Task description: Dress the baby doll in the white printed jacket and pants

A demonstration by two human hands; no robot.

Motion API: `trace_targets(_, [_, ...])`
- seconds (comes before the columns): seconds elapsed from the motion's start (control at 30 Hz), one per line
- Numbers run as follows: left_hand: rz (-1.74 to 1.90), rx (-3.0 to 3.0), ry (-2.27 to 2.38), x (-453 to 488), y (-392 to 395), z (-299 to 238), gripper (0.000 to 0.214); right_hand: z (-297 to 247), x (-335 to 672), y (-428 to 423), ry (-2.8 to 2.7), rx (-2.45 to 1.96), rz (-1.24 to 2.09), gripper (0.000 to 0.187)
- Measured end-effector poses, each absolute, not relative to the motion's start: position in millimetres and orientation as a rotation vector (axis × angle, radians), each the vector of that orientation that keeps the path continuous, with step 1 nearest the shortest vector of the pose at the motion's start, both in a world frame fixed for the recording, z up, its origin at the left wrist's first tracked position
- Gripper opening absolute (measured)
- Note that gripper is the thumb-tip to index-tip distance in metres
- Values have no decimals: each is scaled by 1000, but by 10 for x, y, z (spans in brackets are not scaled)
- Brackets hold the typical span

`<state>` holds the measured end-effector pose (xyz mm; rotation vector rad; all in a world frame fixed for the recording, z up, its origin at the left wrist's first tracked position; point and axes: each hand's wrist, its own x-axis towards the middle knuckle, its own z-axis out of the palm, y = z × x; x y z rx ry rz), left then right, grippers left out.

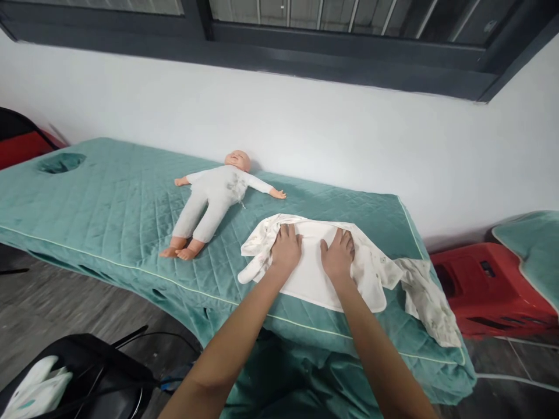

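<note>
A small white baby top (308, 279) with a faint print lies spread on a green quilted cover, its plain inner side facing up between my hands. My left hand (287, 247) rests on the top's left part, fingers stretched forward and thumb apart. On the right part lies my right hand (339, 253), also with fingers extended and thumb apart. Both palms face down on the cloth. Beyond them, to the left, a baby doll (216, 189) in a white body suit lies on its back, arms spread. Crumpled pale printed pants (430, 299) lie at the right end.
The green-covered bed (109, 215) runs along a white wall, with a face hole (61, 163) at its left end. A red plastic chair (493, 285) stands at the right. Lower left, a black chair (100, 372) holds a white and green packet (37, 387).
</note>
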<state>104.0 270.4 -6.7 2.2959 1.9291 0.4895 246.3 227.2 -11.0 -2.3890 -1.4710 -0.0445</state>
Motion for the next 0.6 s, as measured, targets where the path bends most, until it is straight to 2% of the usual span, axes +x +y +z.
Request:
trace_targets(0.3, [388,2276,1914,1293,3270,-132,52,-117,2778,2775,-1470,-2449,70,69])
trace_targets(0.4, [399,2245,1925,1419,3498,-114,47,-110,2891,3009,-1465,-2417,73,69])
trace_targets(0.6, [475,2198,1902,1583,3861,-197,40,-120,3029,3342,-1414,-2374,-27,59])
